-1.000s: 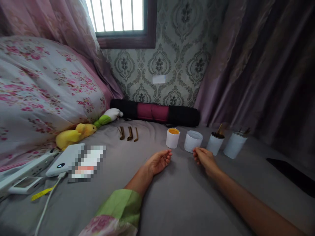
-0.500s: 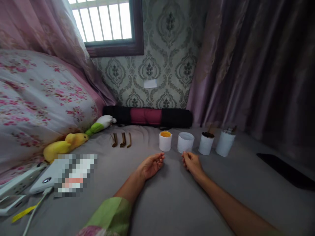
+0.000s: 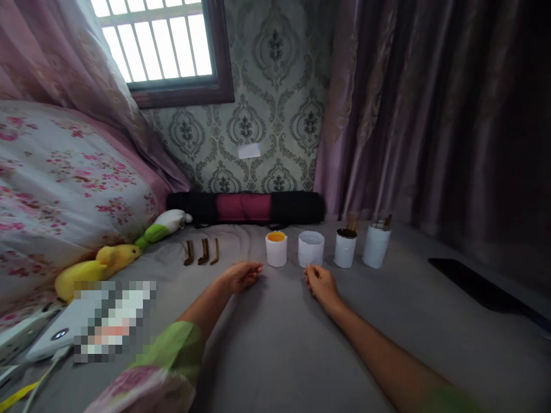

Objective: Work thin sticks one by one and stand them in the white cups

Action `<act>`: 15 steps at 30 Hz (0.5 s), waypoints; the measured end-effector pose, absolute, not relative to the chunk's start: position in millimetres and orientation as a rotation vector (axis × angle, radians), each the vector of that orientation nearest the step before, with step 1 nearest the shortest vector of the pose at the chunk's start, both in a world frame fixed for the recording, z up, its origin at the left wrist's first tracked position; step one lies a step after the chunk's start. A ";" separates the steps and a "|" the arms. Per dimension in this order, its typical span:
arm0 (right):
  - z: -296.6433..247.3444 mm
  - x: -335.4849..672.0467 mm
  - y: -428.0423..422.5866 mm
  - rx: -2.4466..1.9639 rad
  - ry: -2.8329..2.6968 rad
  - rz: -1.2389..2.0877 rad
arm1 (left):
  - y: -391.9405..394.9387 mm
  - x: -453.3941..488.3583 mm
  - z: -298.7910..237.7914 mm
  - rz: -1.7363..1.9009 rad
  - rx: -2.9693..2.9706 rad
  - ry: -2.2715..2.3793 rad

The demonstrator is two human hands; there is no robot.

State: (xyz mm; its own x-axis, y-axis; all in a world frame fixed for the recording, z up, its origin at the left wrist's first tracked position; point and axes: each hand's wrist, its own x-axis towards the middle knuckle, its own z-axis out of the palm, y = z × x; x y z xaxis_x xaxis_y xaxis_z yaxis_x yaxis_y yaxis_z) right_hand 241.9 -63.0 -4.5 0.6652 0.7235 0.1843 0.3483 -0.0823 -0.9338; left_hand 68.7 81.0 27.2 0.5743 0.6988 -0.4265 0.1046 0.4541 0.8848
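My left hand (image 3: 244, 276) hovers over or rests on the grey sheet, palm turned inward, fingers loosely curled and apart, with nothing seen in it. To its right stands a white cup with orange inside (image 3: 276, 253). My right hand (image 3: 321, 285) is closed, fingers curled in, just in front of a wider white cup (image 3: 310, 250); nothing shows in its grip, and whether it touches that cup I cannot tell. Further right are a white cup with a dark rim and thin brown sticks (image 3: 345, 252) and a taller white cup holding brown pieces (image 3: 376, 248).
Several small bent brown pieces (image 3: 202, 252) lie left of the cups. A black and maroon roll (image 3: 243, 206) runs along the wall. Plush toys (image 3: 118, 259), a white power bank (image 3: 64, 332) and a cable are at left. A flat black object (image 3: 473, 284) lies at right.
The view has turned slightly right, so the scene sits further left. My left hand has moved left, away from the orange-lined cup. My right hand stays by the wider cup.
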 end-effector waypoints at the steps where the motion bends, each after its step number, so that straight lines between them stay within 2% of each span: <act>1: -4.6 242.1 -63.0 -1.691 -0.880 0.390 | 85.0 67.1 28.2 0.448 1.091 0.933; 15: -3.0 241.5 -66.0 -1.714 -0.944 0.359 | 127.0 40.5 37.0 0.453 1.862 1.375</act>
State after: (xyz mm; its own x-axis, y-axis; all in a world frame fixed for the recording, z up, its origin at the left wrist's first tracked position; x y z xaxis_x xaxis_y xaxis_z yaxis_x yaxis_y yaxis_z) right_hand 241.5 -66.0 -3.0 0.6376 0.7398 0.2147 0.4100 -0.0899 -0.9077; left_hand 40.5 127.0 37.0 0.3562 0.9220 -0.1520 0.6510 -0.1282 0.7482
